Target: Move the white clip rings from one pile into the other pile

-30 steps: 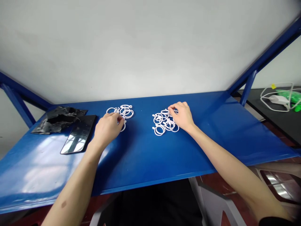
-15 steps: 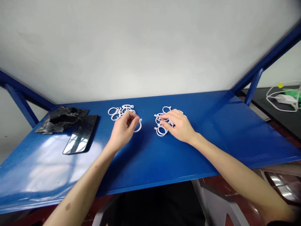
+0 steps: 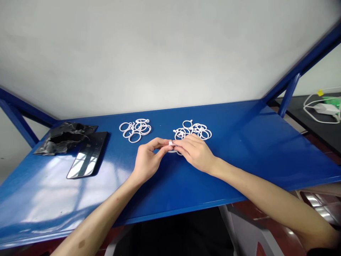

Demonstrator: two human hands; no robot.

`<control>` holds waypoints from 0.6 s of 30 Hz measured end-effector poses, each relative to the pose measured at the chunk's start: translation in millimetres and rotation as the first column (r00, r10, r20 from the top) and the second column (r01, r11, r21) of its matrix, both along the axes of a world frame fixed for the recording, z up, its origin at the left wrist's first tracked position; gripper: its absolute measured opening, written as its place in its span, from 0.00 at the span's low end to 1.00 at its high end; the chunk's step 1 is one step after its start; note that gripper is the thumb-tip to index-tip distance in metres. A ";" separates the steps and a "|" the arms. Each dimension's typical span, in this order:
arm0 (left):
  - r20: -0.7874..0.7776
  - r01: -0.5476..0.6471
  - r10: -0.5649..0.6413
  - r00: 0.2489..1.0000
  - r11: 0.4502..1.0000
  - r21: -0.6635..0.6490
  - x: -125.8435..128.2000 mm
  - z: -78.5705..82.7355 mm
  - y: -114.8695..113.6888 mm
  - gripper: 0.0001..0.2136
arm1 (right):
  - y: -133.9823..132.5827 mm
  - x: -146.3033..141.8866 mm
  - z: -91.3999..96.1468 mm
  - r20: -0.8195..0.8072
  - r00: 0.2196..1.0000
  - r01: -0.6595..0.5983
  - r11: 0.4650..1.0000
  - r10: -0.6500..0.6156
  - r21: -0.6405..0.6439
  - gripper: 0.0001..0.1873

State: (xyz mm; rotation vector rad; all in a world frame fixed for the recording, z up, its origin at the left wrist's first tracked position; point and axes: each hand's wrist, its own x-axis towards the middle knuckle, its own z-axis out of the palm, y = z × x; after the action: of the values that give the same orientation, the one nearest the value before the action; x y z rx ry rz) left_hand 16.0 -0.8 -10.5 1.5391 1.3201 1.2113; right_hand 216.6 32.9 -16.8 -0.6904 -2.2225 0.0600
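the hands [image 3: 147, 160] [image 3: 197, 153], apart earlier, now meet, pinching a white ring [image 3: 170, 143].

Your left hand [image 3: 147, 160] and right hand [image 3: 198, 153] together pinched a white ring [image 3: 170, 143] above the blue worktop [image 3: 176, 188]. One ring cluster [image 3: 197, 129] lay just beyond your right hand, another cluster [image 3: 139, 128] beyond your left; a phone [image 3: 87, 156] and black plastic [image 3: 55, 141] lay left of both hands.

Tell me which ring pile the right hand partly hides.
The right pile: the right hand covers part of it. The left pile lies in full view, nearer the phone.
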 end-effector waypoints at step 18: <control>-0.750 -0.092 0.323 0.577 0.938 0.334 -53.6 -0.2 32.9 0.15 | 61.1 27.9 11.7 0.257 0.903 0.354 0.935 -0.344 0.004 0.16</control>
State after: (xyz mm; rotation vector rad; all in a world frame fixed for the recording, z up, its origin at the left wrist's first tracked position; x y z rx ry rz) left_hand -37.6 32.1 -10.7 2.3351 2.0266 0.8359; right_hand 244.4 94.0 -5.1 -1.1681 -2.3053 -0.1717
